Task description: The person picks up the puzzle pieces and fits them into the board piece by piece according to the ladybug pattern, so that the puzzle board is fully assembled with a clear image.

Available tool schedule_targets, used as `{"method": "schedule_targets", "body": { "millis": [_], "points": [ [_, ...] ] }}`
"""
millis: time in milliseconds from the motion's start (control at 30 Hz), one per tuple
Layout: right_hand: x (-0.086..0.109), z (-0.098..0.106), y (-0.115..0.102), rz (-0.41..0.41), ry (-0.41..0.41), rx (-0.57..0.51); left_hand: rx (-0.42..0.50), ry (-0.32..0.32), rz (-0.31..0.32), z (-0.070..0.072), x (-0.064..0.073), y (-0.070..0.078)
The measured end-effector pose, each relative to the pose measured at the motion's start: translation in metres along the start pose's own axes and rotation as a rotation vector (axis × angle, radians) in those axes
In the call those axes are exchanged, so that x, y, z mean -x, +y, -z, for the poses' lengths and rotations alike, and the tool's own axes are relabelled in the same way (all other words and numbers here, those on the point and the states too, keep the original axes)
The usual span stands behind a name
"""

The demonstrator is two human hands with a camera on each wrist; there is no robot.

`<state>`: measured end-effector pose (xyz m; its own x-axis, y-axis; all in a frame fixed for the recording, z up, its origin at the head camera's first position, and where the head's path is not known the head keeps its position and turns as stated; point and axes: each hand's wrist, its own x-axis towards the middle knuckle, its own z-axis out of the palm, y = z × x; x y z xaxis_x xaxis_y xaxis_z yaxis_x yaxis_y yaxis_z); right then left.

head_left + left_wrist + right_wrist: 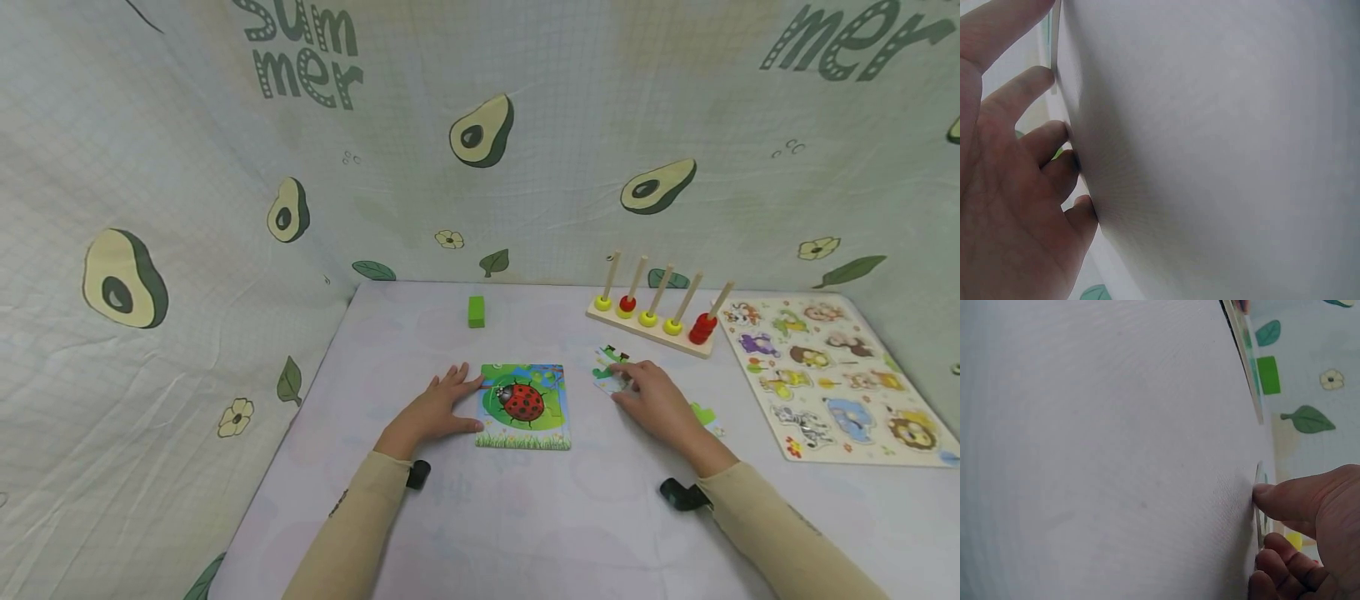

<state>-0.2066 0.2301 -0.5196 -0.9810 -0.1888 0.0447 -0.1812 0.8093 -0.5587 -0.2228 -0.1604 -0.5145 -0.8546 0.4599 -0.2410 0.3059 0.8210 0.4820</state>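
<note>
A square ladybug puzzle (pixel 522 407) lies flat on the table. My left hand (pixel 441 406) rests at its left side with fingers spread, the thumb and index finger touching its edge. In the left wrist view, the fingertips (pixel 1044 76) press down against the tabletop. To the right of the puzzle, my right hand (pixel 654 404) pinches a loose puzzle piece (pixel 606 377) with a green and white print. The right wrist view shows the thumb against that piece's edge (pixel 1259 472), low at the table. Another green puzzle piece (pixel 703 413) lies partly hidden behind the right hand.
A green block (pixel 476 312) stands behind the puzzle. Farther right is a wooden peg stand (pixel 652 329) with yellow and red rings. An animal picture board (pixel 836 375) lies at the right. A printed cloth (pixel 562 217) hangs behind the table.
</note>
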Motion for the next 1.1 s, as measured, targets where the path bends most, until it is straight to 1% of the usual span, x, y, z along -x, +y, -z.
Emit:
{"method": "schedule_targets", "body": {
  "millis": [100,233,400,733,967,1100],
  "points": [
    [-0.0010,-0.0001,0.0007,-0.009,-0.006,0.001,0.008,0.006,-0.007,0.0000,-0.0001,0.0000],
    [-0.0024,0.0003,0.0012,-0.020,-0.017,0.011,0.006,-0.001,0.000,0.0008,-0.0001,0.0008],
    [-0.0032,0.0006,0.0000,-0.024,-0.025,0.001,0.008,-0.001,-0.003,0.0017,0.0007,0.0019],
    [-0.0030,0.0005,0.0018,0.020,-0.029,-0.041,0.005,0.001,-0.003,0.0017,0.0010,0.0021],
    [-0.0044,0.0011,0.0019,0.011,-0.039,-0.049,-0.002,0.001,0.004,0.0000,-0.0001,0.0005],
    [-0.0049,0.0010,0.0024,0.034,-0.025,-0.062,0.002,0.001,0.005,0.0004,0.0004,0.0007]
  ]
}}
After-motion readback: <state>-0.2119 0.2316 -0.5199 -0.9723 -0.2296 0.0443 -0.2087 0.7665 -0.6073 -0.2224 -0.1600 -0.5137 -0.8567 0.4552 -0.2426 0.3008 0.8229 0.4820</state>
